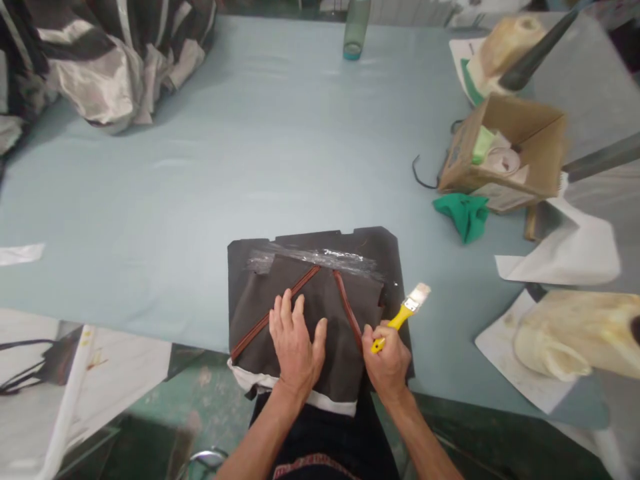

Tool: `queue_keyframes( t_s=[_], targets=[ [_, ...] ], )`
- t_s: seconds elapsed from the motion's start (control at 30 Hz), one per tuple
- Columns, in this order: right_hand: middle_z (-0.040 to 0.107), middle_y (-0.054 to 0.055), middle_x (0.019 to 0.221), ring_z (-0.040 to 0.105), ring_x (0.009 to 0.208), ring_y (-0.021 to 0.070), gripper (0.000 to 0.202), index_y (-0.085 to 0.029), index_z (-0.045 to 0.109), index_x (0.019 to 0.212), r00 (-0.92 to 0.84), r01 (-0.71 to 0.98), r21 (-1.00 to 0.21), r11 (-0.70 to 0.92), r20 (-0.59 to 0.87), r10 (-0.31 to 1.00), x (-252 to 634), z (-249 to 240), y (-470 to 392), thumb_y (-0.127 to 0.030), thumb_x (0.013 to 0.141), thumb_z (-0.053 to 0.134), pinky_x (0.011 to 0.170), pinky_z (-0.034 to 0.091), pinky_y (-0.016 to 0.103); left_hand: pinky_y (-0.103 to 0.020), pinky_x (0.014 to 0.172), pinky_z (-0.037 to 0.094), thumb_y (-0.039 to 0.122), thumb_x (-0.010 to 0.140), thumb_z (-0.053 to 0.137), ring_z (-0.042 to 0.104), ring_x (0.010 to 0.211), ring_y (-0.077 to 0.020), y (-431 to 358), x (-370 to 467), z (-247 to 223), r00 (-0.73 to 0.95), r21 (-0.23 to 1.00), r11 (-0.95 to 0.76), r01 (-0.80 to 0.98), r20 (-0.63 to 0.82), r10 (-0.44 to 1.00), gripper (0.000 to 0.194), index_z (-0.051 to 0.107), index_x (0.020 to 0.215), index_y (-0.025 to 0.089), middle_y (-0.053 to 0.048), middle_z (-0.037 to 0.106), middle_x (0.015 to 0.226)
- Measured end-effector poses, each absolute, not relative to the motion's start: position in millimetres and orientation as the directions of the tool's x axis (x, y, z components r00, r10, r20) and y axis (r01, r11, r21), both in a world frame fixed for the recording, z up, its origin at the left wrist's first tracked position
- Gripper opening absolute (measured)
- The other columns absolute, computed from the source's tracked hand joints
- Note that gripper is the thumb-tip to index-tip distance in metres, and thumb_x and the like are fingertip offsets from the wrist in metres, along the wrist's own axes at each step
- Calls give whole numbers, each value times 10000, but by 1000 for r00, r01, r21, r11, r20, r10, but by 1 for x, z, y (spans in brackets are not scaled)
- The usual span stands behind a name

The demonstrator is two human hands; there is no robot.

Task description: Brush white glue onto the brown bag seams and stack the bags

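A dark grey fabric piece with two slanting reddish-brown strips and a whitish lower edge lies at the table's front edge. Under it is a larger dark board, with a shiny clear film strip across its upper part. My left hand rests on the fabric with its fingers stretched out, between the two strips. My right hand is closed around a yellow-handled paintbrush, its pale bristles pointing up and right. That hand's thumb and forefinger meet near the lower end of the right strip.
On the right stand an open cardboard box holding tape, a green cloth, and a stained plastic container on paper. A bottle stands at the far edge. Dark and silvery fabric is heaped at the far left.
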State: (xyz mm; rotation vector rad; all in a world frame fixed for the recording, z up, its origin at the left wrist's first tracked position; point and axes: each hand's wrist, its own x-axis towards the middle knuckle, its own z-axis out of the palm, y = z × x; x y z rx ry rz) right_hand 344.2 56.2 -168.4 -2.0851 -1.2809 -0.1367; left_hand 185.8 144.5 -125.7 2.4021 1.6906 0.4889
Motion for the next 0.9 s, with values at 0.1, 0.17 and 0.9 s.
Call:
queue_keyframes(
  t_s=[0.1,0.17,0.9],
  targets=[
    [680,15,704,749,708,217,227,-247,516,834,477,842,-476,-253,440,760,352,-173,54,-277,1002,665,607,511,281,-589,1251,302,415,991,631,354,1562,-430,146,192,-135,293,256,-328,909,166,942,629,480,1500,78,-264,442,1635],
    [674,10,701,737,685,206,237,-251,506,836,446,853,-475,-216,446,776,358,-176,53,-275,1005,670,605,508,278,-579,1261,283,484,961,663,378,1550,-425,148,196,-136,271,231,-308,923,180,946,702,480,1505,81,-262,465,1623],
    [612,-24,658,630,604,177,225,-265,487,841,339,794,-608,-16,421,841,378,-169,68,-163,973,638,574,473,287,-688,1258,278,664,906,661,318,1570,-498,152,262,-137,16,91,-10,996,-63,998,948,450,1550,2,-327,336,1679]
  ],
)
